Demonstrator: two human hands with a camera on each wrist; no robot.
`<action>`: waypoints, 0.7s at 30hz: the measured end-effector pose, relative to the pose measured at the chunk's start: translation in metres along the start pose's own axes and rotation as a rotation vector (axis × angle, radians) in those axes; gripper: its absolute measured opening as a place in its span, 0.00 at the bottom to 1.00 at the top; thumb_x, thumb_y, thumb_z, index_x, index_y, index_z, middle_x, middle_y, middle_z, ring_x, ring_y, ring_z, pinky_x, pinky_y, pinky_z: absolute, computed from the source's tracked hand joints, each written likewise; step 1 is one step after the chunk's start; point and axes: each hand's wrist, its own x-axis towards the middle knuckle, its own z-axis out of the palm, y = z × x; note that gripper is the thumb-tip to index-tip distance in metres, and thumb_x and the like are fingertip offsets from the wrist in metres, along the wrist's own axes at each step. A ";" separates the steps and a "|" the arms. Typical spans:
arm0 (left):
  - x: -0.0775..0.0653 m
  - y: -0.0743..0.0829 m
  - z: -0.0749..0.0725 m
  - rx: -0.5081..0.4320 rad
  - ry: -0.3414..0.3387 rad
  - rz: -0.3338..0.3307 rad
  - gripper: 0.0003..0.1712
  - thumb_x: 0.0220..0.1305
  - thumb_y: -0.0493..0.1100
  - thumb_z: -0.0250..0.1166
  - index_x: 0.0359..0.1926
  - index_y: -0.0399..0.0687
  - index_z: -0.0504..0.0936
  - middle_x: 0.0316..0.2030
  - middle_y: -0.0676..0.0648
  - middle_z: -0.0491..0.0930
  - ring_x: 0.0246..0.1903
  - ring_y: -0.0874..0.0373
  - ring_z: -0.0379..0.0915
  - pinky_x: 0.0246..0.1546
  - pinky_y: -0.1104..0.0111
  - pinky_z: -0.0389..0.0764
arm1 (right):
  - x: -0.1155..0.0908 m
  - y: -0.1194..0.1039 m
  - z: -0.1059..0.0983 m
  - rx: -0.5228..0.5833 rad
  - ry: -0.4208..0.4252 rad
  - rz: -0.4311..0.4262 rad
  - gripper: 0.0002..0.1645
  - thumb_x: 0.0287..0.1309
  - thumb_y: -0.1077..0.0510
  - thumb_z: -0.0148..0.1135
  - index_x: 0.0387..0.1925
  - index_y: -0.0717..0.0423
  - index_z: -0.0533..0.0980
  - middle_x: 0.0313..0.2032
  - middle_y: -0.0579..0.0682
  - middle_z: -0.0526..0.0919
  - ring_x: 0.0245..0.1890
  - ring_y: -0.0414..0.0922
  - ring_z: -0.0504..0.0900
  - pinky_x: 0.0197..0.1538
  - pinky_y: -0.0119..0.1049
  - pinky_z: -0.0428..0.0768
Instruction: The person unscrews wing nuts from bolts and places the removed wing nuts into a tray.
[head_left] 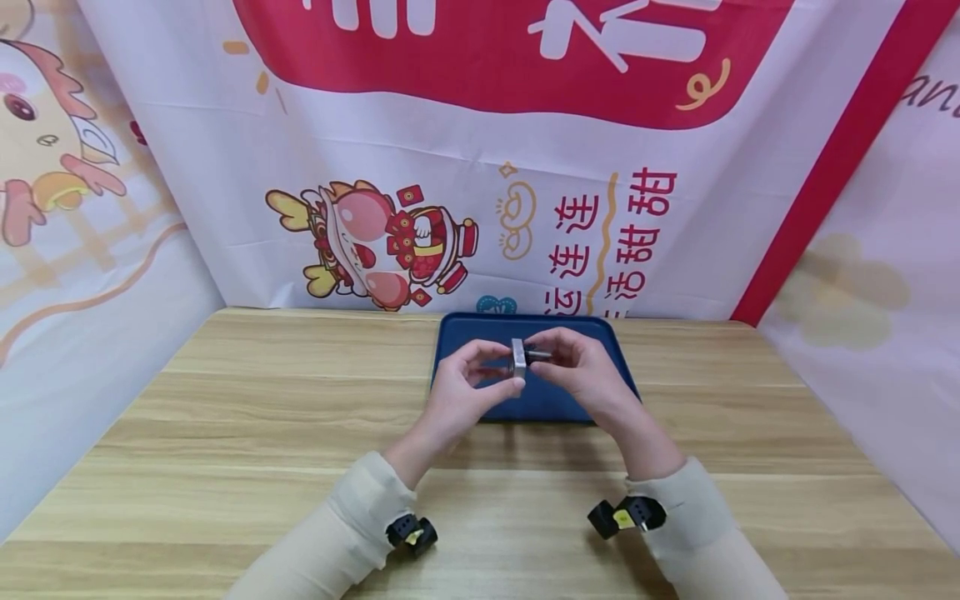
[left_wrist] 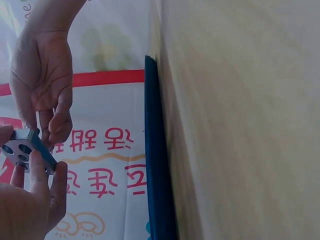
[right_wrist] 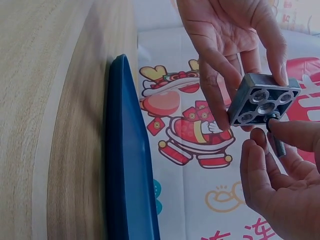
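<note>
My left hand [head_left: 467, 390] grips a square grey metal plate [right_wrist: 262, 99] by its edges above the blue tray. In the right wrist view the plate stands tilted, with one round hole in the middle and others toward its corners. From the other side, my right hand [head_left: 592, 379] pinches a dark threaded bolt [right_wrist: 279, 144] between thumb and fingers. One end of the bolt is right at a lower corner hole of the plate; the fingertips partly hide that end. In the left wrist view, the plate [left_wrist: 31, 145] shows its holed face between the left thumb and fingers.
Below the hands a shallow blue tray [head_left: 536, 410] with a raised rim lies on the wooden table [head_left: 300, 400], near its back edge. A printed white and red cloth [head_left: 450, 137] hangs behind the table. Dark wrist devices [head_left: 411, 533] sit on both sleeves.
</note>
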 end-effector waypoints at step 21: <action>0.000 0.000 -0.004 0.089 -0.025 -0.012 0.22 0.59 0.39 0.72 0.54 0.46 0.78 0.55 0.45 0.82 0.50 0.50 0.80 0.47 0.63 0.86 | 0.001 0.001 0.001 0.103 -0.042 0.200 0.29 0.75 0.42 0.47 0.54 0.62 0.78 0.41 0.51 0.85 0.42 0.44 0.82 0.63 0.51 0.78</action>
